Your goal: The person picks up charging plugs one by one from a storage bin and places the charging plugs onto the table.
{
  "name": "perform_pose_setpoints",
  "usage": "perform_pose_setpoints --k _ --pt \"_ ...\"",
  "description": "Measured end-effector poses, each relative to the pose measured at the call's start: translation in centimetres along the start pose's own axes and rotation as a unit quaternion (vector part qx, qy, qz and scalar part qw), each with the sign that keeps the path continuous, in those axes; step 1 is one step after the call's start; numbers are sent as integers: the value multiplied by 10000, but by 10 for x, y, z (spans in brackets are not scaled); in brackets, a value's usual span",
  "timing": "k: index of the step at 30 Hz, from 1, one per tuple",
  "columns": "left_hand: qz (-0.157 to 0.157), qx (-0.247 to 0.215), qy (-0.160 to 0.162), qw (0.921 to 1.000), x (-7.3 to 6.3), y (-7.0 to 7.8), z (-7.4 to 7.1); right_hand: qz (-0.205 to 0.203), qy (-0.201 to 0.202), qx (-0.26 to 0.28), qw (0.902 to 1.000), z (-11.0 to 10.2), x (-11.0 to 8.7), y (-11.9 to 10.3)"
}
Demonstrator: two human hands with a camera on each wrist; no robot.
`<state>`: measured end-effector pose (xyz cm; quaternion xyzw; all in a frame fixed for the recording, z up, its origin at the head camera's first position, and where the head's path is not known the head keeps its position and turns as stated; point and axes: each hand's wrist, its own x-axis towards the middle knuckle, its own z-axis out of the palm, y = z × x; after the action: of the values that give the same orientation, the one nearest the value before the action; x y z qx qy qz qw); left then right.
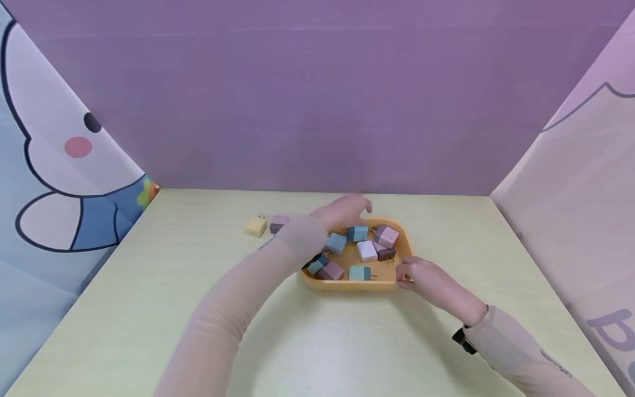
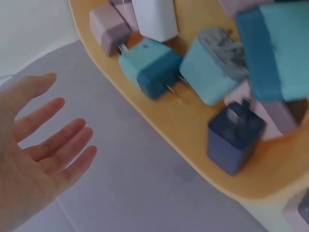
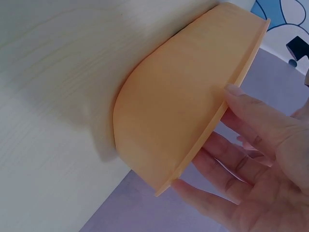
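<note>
An orange tray (image 1: 382, 286) on the table holds several plug-in chargers in teal, purple and white, such as a white charger (image 1: 367, 251) and a teal charger (image 1: 359, 273). My left hand (image 1: 344, 210) is over the tray's far side. In the left wrist view that hand (image 2: 43, 150) has relaxed, spread fingers, holds nothing and is apart from the rim. My right hand (image 1: 430, 280) pinches the rim at the tray's near right corner. In the right wrist view the thumb (image 3: 234, 90) presses the rim from outside, with the other fingers across it. My left forearm hides part of the tray's left side.
Left of the tray, a yellow charger (image 1: 256, 226) and a purple charger (image 1: 279, 223) lie on the pale table (image 1: 149, 309). A purple backdrop (image 1: 317, 110) rises behind the table, and printed panels stand at both sides.
</note>
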<state>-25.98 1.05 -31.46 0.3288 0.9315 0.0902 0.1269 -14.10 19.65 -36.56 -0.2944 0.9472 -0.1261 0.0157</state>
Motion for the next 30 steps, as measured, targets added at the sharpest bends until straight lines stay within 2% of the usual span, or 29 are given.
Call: perform_pose_setpoints --k 4,12,19,23,26,30 --pt "229 228 -39 9995 7 9 5 -121 54 8 9999 -1 -1 0" --pt "531 300 -176 9980 18 24 13 -215 139 -19 9997 0 -1 1" --pt "582 501 -199 9968 29 32 20 -305 243 -16 9992 1 -2 3" --pt "533 416 -248 9974 33 35 24 -315 270 -23 9991 1 -3 4" --pt "487 188 -301 9982 35 37 26 -327 290 -48 9990 2 -2 5" --pt "545 1 -341 9979 37 38 29 -340 323 -86 9989 3 -2 5"
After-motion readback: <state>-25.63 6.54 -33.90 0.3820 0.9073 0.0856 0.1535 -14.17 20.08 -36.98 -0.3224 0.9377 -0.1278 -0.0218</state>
